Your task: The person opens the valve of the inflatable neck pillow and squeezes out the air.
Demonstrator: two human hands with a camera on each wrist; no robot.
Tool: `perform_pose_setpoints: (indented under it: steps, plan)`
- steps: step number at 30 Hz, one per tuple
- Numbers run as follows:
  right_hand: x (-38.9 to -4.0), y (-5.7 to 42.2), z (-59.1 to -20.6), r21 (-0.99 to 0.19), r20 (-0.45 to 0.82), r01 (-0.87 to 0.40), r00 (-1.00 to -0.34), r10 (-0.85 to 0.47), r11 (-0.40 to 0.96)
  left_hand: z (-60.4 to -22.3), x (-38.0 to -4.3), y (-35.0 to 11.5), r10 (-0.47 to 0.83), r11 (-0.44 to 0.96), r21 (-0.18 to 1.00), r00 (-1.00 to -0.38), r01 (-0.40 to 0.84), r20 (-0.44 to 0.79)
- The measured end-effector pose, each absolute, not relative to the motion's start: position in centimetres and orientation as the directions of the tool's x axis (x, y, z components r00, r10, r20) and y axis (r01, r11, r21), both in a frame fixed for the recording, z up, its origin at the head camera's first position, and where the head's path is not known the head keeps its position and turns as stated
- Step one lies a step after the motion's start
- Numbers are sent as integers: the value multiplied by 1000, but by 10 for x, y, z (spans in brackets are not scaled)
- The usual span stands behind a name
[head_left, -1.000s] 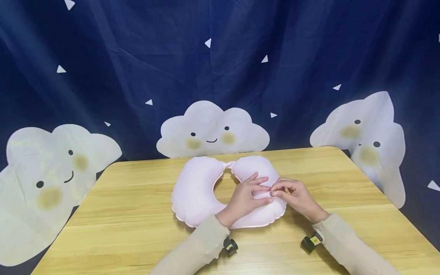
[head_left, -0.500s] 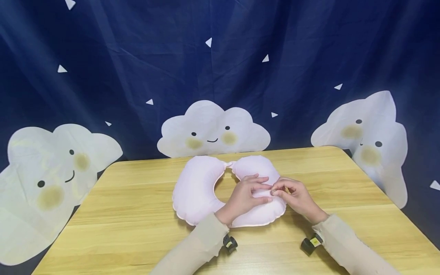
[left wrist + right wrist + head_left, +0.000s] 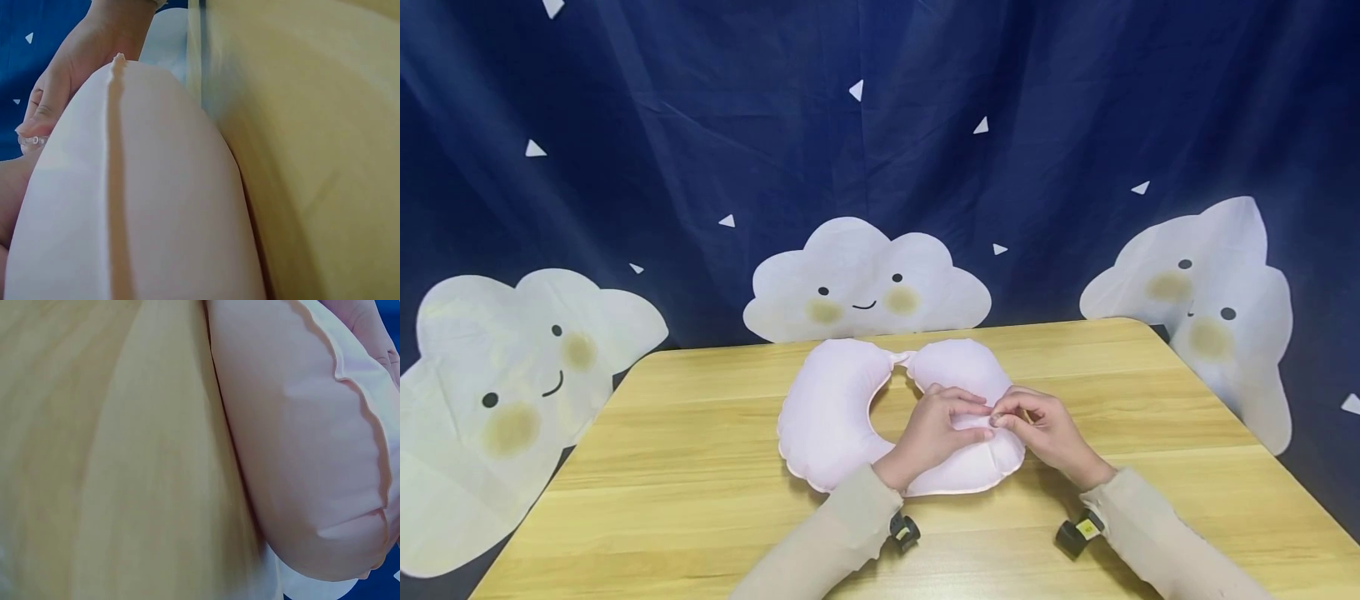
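A pale pink inflatable neck pillow (image 3: 827,408) lies on the table, its two ends at the far side and joined by a short twisted link (image 3: 901,359). On its right arm, my right hand (image 3: 1048,433) pinches a small clear valve (image 3: 34,140) between thumb and index finger. My left hand (image 3: 934,433) lies over the same arm of the pillow, thumb and index finger pinching in around the valve's base. The pillow looks plump, its seam (image 3: 116,156) running along the edge. Its side wall fills much of both wrist views, and most of the left hand is hidden there.
The wooden table (image 3: 685,467) extends around the pillow on all sides. Behind it hangs a dark blue curtain (image 3: 775,125) printed with white clouds and triangles. Each wrist carries a small black camera (image 3: 1078,533) below a beige sleeve (image 3: 1165,533).
The left hand's outer fingers have drawn in, from spread out to bent closer together. The right hand keeps its pinch at the valve, and the pillow stays in place.
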State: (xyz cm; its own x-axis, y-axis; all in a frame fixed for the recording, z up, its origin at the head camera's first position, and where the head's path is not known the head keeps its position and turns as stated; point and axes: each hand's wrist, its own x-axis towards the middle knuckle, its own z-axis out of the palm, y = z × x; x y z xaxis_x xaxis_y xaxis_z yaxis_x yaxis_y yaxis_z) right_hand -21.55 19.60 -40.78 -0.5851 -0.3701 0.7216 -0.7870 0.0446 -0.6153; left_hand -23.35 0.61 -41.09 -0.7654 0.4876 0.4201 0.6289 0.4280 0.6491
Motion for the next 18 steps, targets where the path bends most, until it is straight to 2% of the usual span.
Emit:
perform_pose_setpoints:
  steps: [7, 18]
  plan:
    - [-214, 196, -407, -666, 684, -745, -630, -367, 38, -412, -233, 7, 458, 431, 662, -781, 613, 425]
    - [-228, 207, -432, -743, 618, -669, -679, -396, -12, -415, -233, 8, 421, 428, 674, -793, 602, 440]
